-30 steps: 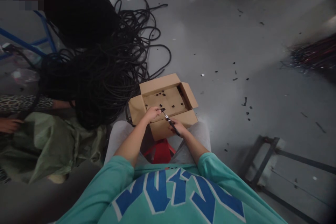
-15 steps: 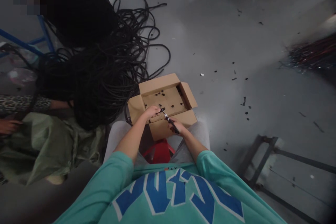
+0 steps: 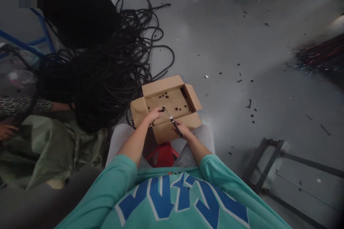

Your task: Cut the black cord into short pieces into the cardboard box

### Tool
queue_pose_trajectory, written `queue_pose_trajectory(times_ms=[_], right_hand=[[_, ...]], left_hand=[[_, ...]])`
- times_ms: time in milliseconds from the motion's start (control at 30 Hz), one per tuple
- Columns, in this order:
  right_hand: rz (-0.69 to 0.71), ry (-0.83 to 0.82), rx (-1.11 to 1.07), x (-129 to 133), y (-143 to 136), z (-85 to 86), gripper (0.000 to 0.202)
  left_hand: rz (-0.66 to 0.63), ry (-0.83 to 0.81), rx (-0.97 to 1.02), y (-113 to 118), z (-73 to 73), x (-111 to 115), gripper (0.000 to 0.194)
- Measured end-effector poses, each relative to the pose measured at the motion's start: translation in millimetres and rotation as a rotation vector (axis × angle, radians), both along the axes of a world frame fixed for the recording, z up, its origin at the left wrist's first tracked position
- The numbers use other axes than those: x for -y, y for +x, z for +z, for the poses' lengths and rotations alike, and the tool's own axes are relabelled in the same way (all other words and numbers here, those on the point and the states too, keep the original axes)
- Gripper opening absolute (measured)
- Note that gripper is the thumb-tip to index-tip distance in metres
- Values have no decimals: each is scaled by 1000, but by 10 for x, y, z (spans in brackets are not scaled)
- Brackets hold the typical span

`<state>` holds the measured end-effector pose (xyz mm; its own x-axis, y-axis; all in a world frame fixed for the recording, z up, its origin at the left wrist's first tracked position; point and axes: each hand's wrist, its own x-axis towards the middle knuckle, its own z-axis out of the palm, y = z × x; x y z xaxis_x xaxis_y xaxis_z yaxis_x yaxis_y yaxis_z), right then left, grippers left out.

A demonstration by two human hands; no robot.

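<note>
An open cardboard box (image 3: 163,84) sits in front of my knees, with several small black pieces (image 3: 167,96) scattered on its bottom. My left hand (image 3: 154,113) is over the box's near left part, fingers pinched on a small black piece (image 3: 162,109). My right hand (image 3: 181,128), by the near flap, is closed around a black-handled tool (image 3: 177,128) with a slim, pointed metal end. That point reaches up and left, close to the left fingertips. Whether its metal end touches the black piece I cannot tell.
A large heap of black cord (image 3: 107,68) lies at the left, beside another person's hand (image 3: 8,131) and olive cloth (image 3: 48,146). A red stool (image 3: 164,154) shows between my knees. At the right are a dark metal frame (image 3: 271,161) and a wire bundle (image 3: 319,55).
My right hand has shifted the tool slightly, and its tip no longer overlaps the black piece as before. Another black piece now shows on the box bottom, right of the tool's tip.
</note>
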<state>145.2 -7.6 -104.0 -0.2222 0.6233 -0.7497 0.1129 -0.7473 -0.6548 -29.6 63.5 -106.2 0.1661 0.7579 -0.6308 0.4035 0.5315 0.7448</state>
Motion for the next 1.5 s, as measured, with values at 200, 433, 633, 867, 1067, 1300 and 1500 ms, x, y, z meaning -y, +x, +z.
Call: queue_pose_trajectory(times_ms=[200,433,633,867,1067,1300,1500], right_hand=[[-23,12,-65,8,83,50,60],[68,18,-154,18,125,284,67],[83,-21,-203,27,111,333,67],[103,-22,-170,14,103,352,65],[124,31,-141,1,99,378,67],[138,107,-139,-6,98,297,65],[100,96,-104,4,68,159,60]], left_hand=[[152,47,129,-33,78,79,35],[75,18,113,24,311,144,10],[112,-3,152,57,426,148,13],[62,-70,158,128,418,195,11],[82,-88,205,154,417,216,13],[103,-121,185,186,440,218,13],[116,-129,185,192,448,213,15]])
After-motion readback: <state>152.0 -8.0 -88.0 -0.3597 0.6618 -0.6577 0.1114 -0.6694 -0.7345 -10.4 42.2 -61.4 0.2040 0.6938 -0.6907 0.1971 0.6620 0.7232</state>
